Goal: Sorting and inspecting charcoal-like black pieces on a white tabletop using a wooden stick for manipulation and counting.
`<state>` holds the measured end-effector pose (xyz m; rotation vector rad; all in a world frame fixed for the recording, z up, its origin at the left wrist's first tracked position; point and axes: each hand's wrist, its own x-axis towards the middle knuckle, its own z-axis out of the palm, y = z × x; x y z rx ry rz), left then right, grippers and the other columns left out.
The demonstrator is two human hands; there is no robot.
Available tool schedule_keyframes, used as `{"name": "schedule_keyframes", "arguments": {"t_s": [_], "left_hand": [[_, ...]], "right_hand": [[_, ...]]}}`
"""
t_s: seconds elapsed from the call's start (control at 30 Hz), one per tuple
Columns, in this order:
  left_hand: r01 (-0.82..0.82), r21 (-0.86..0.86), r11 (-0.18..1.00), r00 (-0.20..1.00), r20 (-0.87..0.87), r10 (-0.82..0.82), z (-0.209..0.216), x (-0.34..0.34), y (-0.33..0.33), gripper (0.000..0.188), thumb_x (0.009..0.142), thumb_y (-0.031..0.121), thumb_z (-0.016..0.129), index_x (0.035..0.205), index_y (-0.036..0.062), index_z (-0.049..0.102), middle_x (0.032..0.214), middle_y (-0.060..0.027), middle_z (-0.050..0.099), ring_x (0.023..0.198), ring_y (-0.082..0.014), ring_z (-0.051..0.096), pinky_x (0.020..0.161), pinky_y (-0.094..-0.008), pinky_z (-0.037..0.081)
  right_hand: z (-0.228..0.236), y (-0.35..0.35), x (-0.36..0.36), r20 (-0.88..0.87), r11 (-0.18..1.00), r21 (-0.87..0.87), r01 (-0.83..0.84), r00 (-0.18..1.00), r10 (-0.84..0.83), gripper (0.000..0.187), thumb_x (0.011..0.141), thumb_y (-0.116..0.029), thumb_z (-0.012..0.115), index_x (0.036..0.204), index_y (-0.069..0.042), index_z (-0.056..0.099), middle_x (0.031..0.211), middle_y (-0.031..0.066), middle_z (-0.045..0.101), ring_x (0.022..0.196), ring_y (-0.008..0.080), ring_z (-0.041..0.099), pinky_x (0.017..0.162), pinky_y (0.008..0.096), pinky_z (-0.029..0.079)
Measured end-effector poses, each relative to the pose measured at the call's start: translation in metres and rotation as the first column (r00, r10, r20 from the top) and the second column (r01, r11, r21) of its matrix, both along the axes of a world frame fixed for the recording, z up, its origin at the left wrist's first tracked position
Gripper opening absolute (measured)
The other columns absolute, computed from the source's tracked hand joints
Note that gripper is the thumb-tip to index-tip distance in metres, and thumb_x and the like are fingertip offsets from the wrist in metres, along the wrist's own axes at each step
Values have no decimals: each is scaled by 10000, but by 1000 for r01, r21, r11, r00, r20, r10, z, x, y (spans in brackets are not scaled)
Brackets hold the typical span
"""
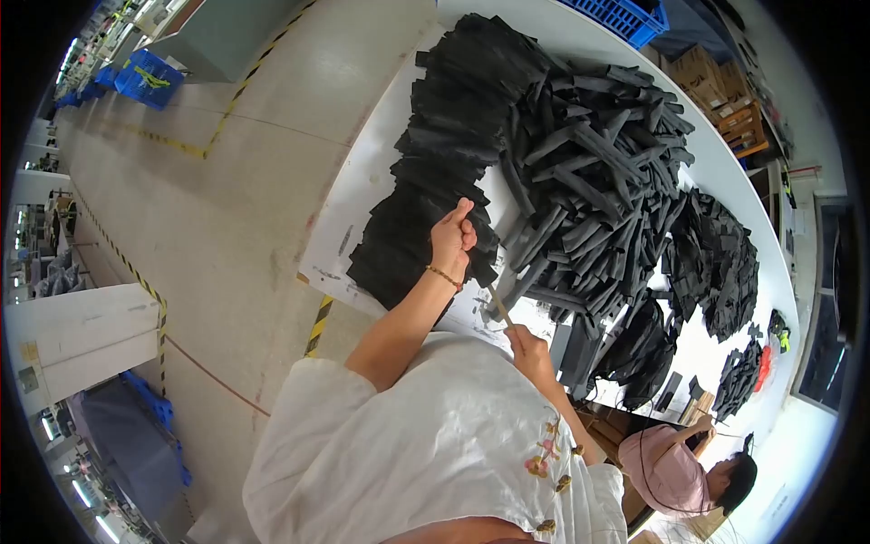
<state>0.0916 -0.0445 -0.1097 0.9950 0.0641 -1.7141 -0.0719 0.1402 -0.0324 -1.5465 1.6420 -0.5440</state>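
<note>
My left hand [453, 239] is closed, thumb uppermost, above a long overlapping row of flat black fabric strips [471, 109]. Whatever its curled fingers hold, if anything, cannot be made out against the black. Closer to my body, my right hand [529, 352] grips a thin tan stick [501, 306]. The stick slants up and left, and its far end meets a dark piece at the row's near right edge. Beside the row lies a big heap of loose, tube-like black fabric pieces [589, 172]. Both sit on a white table [373, 177].
Farther right on the table are black bundles [725, 272] and a black plastic bag [639, 349]. A co-worker in pink [666, 467] sits at the lower right. A blue basket [625, 20] and cardboard boxes [700, 80] stand beyond the table. A blue crate [148, 80] is at far left.
</note>
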Motion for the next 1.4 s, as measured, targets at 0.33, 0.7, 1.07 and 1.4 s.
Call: {"name": "schedule_keyframes", "arguments": {"t_s": [0.33, 0.7, 1.07, 1.4], "left_hand": [[293, 8, 956, 955, 46, -293, 40, -28, 46, 424, 870, 434, 628, 902, 15, 568, 608, -72, 554, 456, -186, 510, 442, -296, 424], [-265, -188, 946, 939, 172, 298, -4, 93, -76, 201, 938, 250, 519, 854, 68, 526, 510, 55, 268, 406, -60, 248, 397, -220, 214], [329, -200, 923, 916, 303, -261, 27, -22, 14, 214, 890, 226, 601, 922, 14, 596, 668, -20, 561, 581, -97, 520, 530, -247, 422], [832, -400, 385, 518, 312, -796, 65, -32, 49, 384, 990, 325, 449, 805, 6, 558, 528, 40, 399, 448, -64, 372, 461, -224, 340]], "right_hand": [[10, -10, 8, 61, 977, 153, 148, 985, -159, 127, 926, -104, 540, 918, 9, 597, 625, 189, 563, 539, 283, 562, 519, 356, 434], [33, 69, -48, 157, 966, 187, -177, 976, 149, 122, 888, -106, 590, 955, -7, 615, 558, 98, 509, 483, 162, 491, 483, 291, 413], [6, -90, 9, 408, 916, -238, 323, 889, -208, 99, 827, -67, 673, 865, 12, 627, 722, 40, 519, 618, 108, 446, 555, 245, 365], [33, -131, -34, 73, 800, -473, 368, 922, -381, 274, 925, -160, 580, 738, -3, 457, 601, -4, 370, 581, 94, 321, 502, 266, 285]]}}
